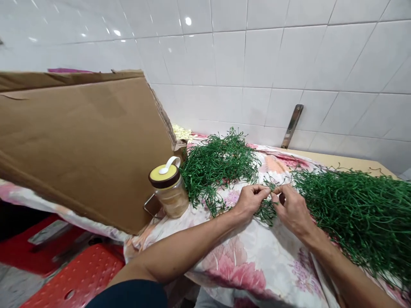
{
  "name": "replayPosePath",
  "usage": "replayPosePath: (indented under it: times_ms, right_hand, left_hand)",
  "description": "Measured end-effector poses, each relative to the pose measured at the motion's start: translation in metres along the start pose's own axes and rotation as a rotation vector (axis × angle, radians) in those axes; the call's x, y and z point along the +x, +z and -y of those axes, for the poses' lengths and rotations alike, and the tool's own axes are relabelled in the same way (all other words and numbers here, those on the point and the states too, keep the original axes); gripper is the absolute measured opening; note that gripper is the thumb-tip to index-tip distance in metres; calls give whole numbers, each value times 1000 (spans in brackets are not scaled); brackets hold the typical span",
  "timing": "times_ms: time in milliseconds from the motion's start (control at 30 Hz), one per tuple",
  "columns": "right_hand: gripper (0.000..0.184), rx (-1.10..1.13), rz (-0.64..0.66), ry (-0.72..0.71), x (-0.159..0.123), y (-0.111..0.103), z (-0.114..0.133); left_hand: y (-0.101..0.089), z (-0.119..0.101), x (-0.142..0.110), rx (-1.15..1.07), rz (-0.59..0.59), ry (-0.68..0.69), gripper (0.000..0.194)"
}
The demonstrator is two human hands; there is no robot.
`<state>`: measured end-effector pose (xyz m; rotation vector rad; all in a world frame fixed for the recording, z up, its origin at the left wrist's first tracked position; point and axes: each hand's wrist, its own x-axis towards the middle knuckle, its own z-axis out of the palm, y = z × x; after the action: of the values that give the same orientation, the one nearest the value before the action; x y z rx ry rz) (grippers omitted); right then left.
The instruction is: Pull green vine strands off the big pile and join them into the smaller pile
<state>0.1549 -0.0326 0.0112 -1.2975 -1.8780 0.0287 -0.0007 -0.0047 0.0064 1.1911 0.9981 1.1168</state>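
Right of centre in the frame, a small dark-green sprig of thin, wiry stems [266, 212] was between the person's two hands, over a white cloth printed with pink flowers [237, 265]. The left hand [252, 200] and the right hand [291, 209] both had thumb and finger pinched together, seemingly on its stems, the fingertips almost meeting. I could see green both above and below that meeting point, so the sprig's length seemed to run up and down the frame, across the line between the hands; neither hand was clearly nearer.

A loose pile of the same greenery [221, 158] lay beyond the left hand, and a thicker heap of green stems [356, 209] lay just beside the right, cut off by the frame's right edge. Further left stood a clear jar with a yellow-and-brown lid [170, 196], against a big brown cardboard box [86, 149], itself cut off at the left.

The exact spot being pinched was too small to make out, and the jar hid part of the pile's left side.
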Motion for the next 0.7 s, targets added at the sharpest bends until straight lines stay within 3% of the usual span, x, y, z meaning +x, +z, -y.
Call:
replayPosePath:
  times_ms: [133, 333, 467, 567, 700]
  right_hand:
    - [12, 24, 49, 90, 1, 1, 6]
    - [22, 232, 202, 432, 11, 7, 5]
    - [14, 99, 191, 517, 13, 2, -9]
    - [11, 47, 129, 519, 13, -15, -16]
    - [6, 80, -118, 333, 18, -47, -14]
  left_hand:
    - [1, 4, 2, -20, -9, -24, 33]
    - [-1, -5, -1, 288, -62, 358, 18]
    - [-11, -21, -1, 412, -64, 509, 18]
    - [-18, -26, 7, 386, -85, 458, 19]
    - [-20, -24, 17, 219, -33, 272, 25]
